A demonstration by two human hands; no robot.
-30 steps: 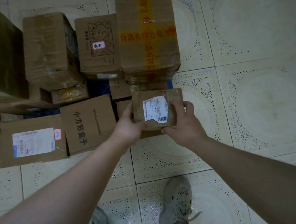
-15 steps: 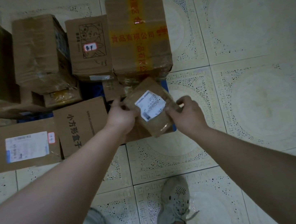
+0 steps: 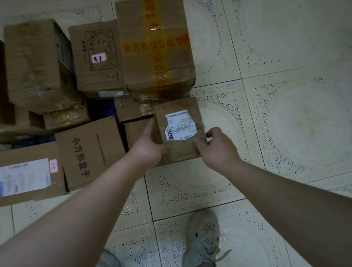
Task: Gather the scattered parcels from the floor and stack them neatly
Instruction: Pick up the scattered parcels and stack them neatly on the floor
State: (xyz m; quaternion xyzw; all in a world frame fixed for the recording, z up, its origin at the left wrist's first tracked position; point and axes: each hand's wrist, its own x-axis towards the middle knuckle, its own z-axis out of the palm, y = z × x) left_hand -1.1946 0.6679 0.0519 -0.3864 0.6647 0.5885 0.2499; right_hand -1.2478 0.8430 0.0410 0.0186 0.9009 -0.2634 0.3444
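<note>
Both hands are holding a small brown parcel (white shipping label facing up) just above the middle of the frame, right below the tall box with yellow tape. The left hand is clamping its left edge, thumb lying along the side. The right hand is pinching the lower right corner, fingers curling onto it. More cardboard boxes are sitting at upper left on the tiled floor.

Both forearms were bare, no sleeves showing; the feet wore pale grey perforated lace-up shoes, laces loose.
</note>
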